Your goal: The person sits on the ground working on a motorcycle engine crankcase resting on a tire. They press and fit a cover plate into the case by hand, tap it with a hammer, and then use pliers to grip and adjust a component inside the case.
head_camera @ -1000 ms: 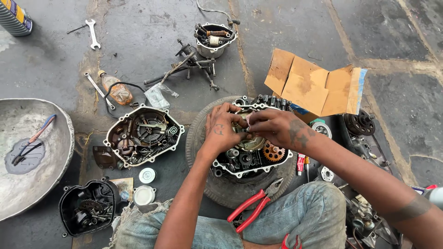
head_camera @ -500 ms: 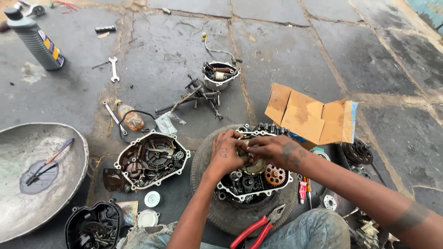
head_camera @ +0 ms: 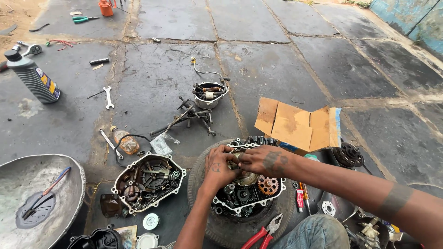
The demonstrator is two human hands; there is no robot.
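An open engine crankcase (head_camera: 244,196) full of gears lies on a worn tyre (head_camera: 203,184) in front of me. Both hands meet over its upper middle. My left hand (head_camera: 219,166) grips a metal part there with curled fingers. My right hand (head_camera: 263,160) comes in from the right and presses its fingertips on the same part. An orange toothed gear (head_camera: 268,185) shows just below my right hand. The part itself is mostly hidden by my fingers.
A clutch cover (head_camera: 147,180) lies to the left, a metal basin (head_camera: 32,203) with a brush further left. Red pliers (head_camera: 263,233) rest on the tyre's near edge. A cardboard box (head_camera: 295,124), a wrench (head_camera: 108,97), an oil bottle (head_camera: 33,78) and an engine part (head_camera: 210,94) sit beyond.
The view has tilted up and away, showing more of the stone floor beyond. Both hands stay on the same part in the crankcase, with little movement.
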